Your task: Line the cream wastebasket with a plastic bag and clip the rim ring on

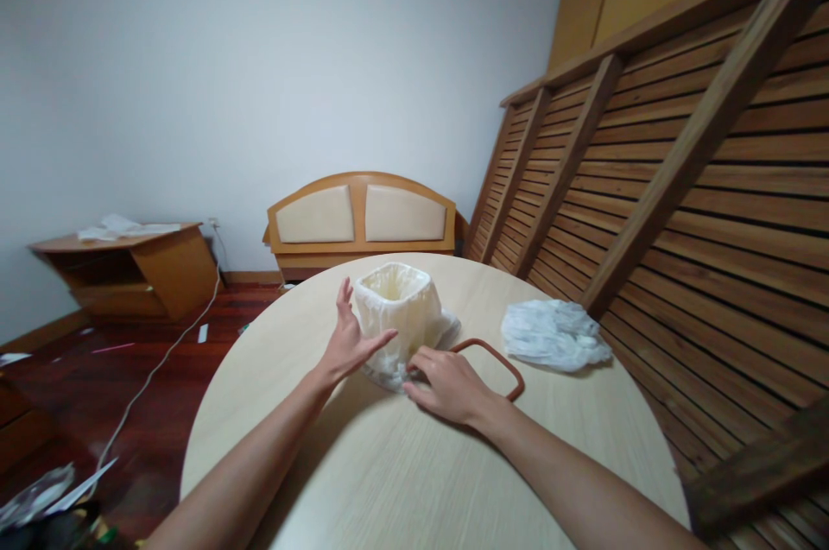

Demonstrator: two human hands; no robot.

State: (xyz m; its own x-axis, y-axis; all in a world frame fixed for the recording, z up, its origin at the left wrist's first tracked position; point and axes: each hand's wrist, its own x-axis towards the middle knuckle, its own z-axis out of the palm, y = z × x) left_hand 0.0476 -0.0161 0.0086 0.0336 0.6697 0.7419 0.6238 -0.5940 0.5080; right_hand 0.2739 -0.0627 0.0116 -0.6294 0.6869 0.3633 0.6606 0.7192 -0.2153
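A small square bin [400, 321] stands upright on the round table, a thin translucent plastic bag [379, 295] lining it and folded down over its white rim. My left hand [350, 338] is open beside the bin's left side, with fingers raised and thumb stretched across its front. Low at the bin's front right, my right hand [446, 382] has its fingers curled at the loose lower edge of the bag. A brown rounded-square ring [498, 353] lies flat on the table, partly covered by my right hand.
A crumpled white plastic bag [553, 334] lies at the right of the round table [389, 489]. Wooden slatted panels [648, 213] lean along the right. Behind stands a padded headboard [359, 218]; a low cabinet [155, 265] and white cable [165, 360] are at left.
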